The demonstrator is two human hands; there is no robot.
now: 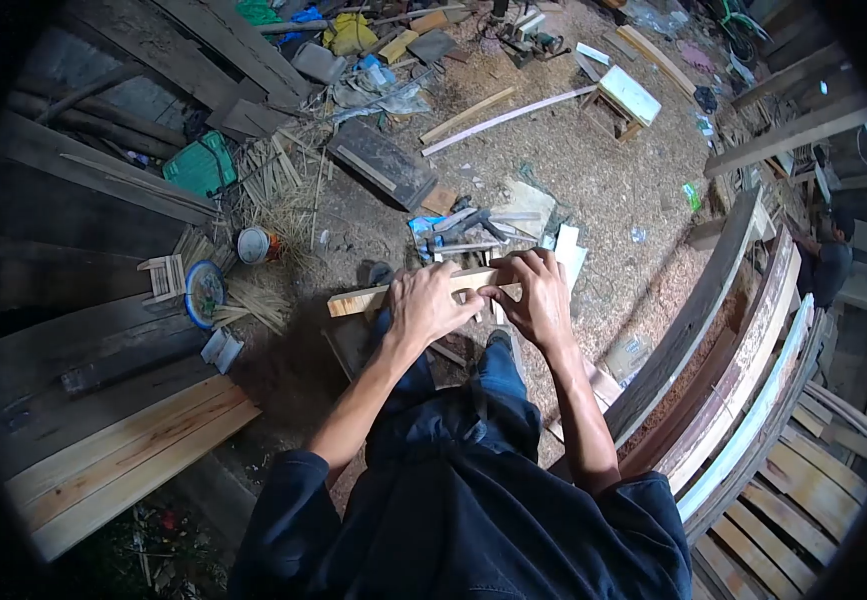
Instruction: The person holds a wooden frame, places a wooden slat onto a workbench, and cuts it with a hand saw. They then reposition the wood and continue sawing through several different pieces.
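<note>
A short squared length of pale wood point(356, 300) lies crosswise in front of my body, held up above the floor. My left hand point(428, 308) is closed around its middle part, with the left end sticking out past my fingers. Near the other end, my right hand point(534, 298) grips the same piece, fingers over the top and thumb underneath. The thumbs come close together below the wood. Beyond my hands, a heap of tools and offcuts point(479, 222) lies on the floor, partly hidden by the wood.
Shavings cover the floor point(594, 190). Long beams point(724, 390) stand along the right, where another person point(832, 262) is partly visible. Planks point(134, 450) lie at lower left. A dark wooden box point(382, 163), a small stool point(626, 97) and a bucket point(254, 245) stand around.
</note>
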